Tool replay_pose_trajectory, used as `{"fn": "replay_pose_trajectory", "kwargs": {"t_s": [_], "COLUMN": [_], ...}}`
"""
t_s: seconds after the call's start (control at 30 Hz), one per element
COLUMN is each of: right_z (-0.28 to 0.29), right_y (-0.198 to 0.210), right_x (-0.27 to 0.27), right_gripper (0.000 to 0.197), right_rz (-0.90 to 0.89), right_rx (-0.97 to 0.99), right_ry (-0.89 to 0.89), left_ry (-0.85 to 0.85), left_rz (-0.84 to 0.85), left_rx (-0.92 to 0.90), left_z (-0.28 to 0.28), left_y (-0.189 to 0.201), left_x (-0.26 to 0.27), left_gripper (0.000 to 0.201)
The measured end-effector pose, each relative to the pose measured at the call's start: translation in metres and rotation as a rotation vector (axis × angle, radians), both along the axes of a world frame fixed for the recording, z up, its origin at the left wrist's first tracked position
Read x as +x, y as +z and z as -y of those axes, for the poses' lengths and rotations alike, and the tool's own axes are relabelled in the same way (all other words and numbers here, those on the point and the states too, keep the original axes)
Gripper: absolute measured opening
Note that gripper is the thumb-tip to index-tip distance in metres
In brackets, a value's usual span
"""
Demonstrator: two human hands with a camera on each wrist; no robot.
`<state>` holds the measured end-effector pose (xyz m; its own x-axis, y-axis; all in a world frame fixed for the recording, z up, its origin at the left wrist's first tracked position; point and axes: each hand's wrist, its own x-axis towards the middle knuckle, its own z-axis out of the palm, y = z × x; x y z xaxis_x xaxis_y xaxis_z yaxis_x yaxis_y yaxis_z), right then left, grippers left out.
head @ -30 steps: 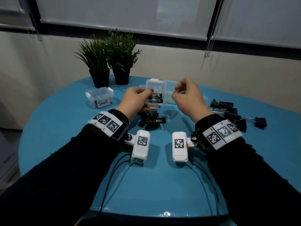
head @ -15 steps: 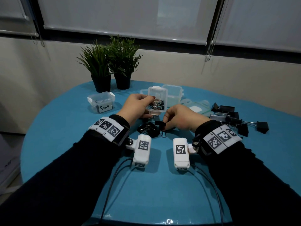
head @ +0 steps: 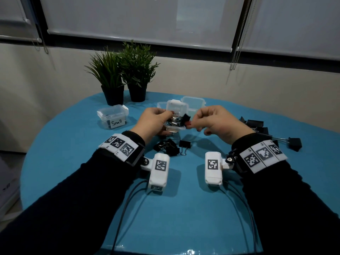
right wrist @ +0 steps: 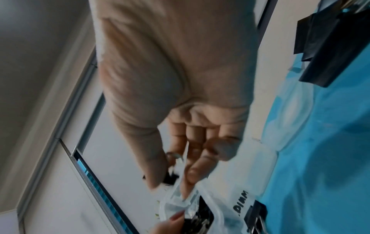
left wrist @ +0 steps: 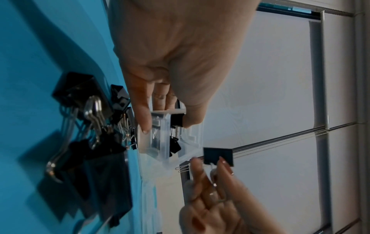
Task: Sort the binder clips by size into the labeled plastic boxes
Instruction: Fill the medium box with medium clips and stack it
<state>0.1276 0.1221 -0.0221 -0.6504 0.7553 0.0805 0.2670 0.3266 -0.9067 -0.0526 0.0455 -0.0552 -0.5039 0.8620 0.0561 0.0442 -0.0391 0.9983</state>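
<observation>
The right hand [head: 217,122] is up off the tabletop [head: 184,208] again, thumb and forefinger pinching the wire handles of a black binder clip [head: 185,117] right at the open mouth of the medium box [head: 175,115]. The left hand [head: 154,122] holds that clear plastic box raised above the tabletop, fingers curled round its near side and thumb on the rim, with the hinged lid tipped back. Through the right wrist view part of the label reads as "DIUM", and several clips already lie inside.

Half a second ago the right hand was down at the loose pile of medium clips [head: 168,147] in front of the box, closing on 1 of them; 1 second ago it was up at the box much as now. So this looks like 1 pick-and-drop cycle repeating, and my judgement is that the clip is about to be released into the box.

The box itself has barely shifted across the 3 frames. The pile is smaller but not gone: a few clips remain, plus 1 standing apart [head: 184,145]. The small box [head: 113,116] sits closed to the left, and the large clips [head: 257,126] lie unsorted on the right, so much sorting remains.
</observation>
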Motion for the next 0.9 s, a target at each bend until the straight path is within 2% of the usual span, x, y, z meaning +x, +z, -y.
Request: {"fn": "replay_pose_trajectory", "kwargs": {"t_s": [0.2, 0.33, 0.43, 0.57, 0.9], "right_z": [0.004, 0.001, -0.003, -0.004, -0.011], "right_y": [0.001, 0.002, -0.002, -0.008, -0.011], "right_x": [-0.008, -0.009, -0.010, -0.014, -0.018], "right_gripper": [0.024, 0.019, 0.017, 0.010, 0.007], "right_rz": [-0.432, -0.506, -0.438, -0.349, 0.069], "right_rx": [-0.037, 0.011, 0.078, 0.300, 0.784], "right_ry": [-0.058, -0.121, -0.130, -0.103, -0.219], "left_ry": [-0.035, -0.064, -0.072, -0.076, -0.108], "left_rz": [-0.052, -0.087, -0.096, -0.102, -0.138], "left_rx": [-0.040, -0.045, -0.048, -0.054, -0.039], "left_z": [0.000, 0.001, 0.001, 0.002, 0.003], "left_y": [0.000, 0.001, 0.001, 0.000, 0.002], "left_x": [0.001, 0.004, 0.004, 0.004, 0.007], "left_gripper": [0.025, 0.022, 0.018, 0.015, 0.024]}}
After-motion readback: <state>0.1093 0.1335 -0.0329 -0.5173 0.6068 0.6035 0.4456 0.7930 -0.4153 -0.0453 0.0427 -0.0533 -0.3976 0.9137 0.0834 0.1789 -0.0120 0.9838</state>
